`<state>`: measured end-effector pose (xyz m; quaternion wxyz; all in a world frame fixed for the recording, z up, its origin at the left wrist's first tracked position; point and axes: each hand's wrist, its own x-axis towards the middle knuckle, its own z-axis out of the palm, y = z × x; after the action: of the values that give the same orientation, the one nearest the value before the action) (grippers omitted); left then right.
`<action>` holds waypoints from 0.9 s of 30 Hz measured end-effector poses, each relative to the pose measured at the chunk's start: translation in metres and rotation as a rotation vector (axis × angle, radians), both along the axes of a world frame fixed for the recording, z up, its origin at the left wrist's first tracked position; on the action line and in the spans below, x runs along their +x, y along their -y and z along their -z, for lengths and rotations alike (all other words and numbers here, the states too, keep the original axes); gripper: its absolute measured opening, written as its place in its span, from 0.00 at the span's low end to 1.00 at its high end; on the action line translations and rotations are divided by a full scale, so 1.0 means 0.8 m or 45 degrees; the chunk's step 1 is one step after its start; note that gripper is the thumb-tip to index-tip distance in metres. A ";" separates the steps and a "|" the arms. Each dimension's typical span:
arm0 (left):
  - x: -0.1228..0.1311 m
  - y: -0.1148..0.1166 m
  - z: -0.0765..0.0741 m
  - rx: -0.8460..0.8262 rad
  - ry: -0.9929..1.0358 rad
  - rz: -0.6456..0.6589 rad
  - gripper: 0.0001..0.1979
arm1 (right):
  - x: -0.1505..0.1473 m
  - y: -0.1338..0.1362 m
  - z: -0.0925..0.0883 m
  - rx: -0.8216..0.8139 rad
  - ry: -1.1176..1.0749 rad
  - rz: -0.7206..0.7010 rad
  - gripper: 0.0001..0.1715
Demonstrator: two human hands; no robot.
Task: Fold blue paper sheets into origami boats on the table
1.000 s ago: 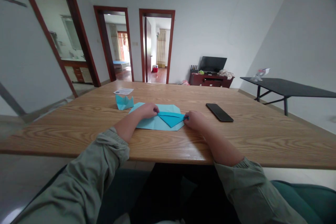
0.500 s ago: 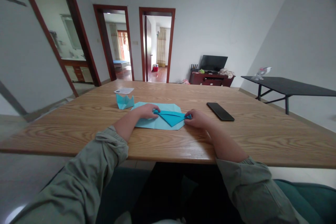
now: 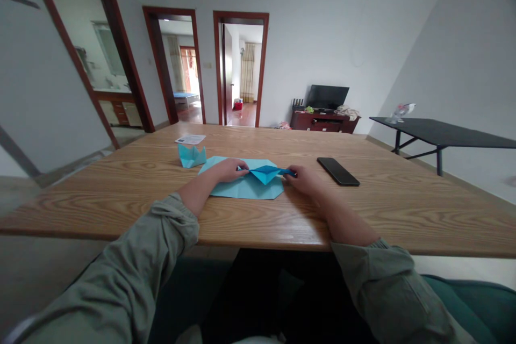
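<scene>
Between my two hands is a folded piece of blue origami paper (image 3: 265, 174), its middle spread and pointing toward me. My left hand (image 3: 233, 170) pinches its left tip, and my right hand (image 3: 299, 176) grips the right tip with closed fingers. Below it, a larger light-blue paper sheet (image 3: 245, 190) with trimmed corners lies flat on the wooden table, partly covered by my left hand and wrist. Just left of the sheet stands a small folded light-blue paper shape (image 3: 191, 156) with pointed peaks.
A black phone (image 3: 337, 171) lies on the wooden table (image 3: 258, 228) to the right. Behind the folded shape is a printed white card (image 3: 190, 140). Farther off are a black table (image 3: 439, 131) at the right and a television (image 3: 328, 97) on a cabinet.
The folded blue paper has turned between my hands: its broad triangle now looks shorter and its middle has opened out. Both hands keep hold of the tips, nearly in place.
</scene>
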<state>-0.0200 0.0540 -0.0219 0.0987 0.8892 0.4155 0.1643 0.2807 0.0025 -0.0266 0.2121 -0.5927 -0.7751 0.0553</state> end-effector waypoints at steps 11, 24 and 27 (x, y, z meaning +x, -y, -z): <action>0.011 0.000 -0.002 -0.164 0.693 -0.044 0.14 | -0.005 -0.004 -0.013 0.118 -0.443 0.061 0.21; 0.020 0.006 -0.008 -0.561 1.420 -0.116 0.23 | -0.005 -0.016 -0.002 0.144 -1.175 0.009 0.24; 0.020 0.009 -0.009 -0.609 1.431 -0.104 0.22 | -0.006 -0.014 -0.004 0.114 -1.185 0.004 0.26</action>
<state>-0.0044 0.0469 -0.0143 0.4932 0.6031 0.3589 0.5141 0.2758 0.0137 -0.0232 0.5626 -0.4962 -0.5984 0.2813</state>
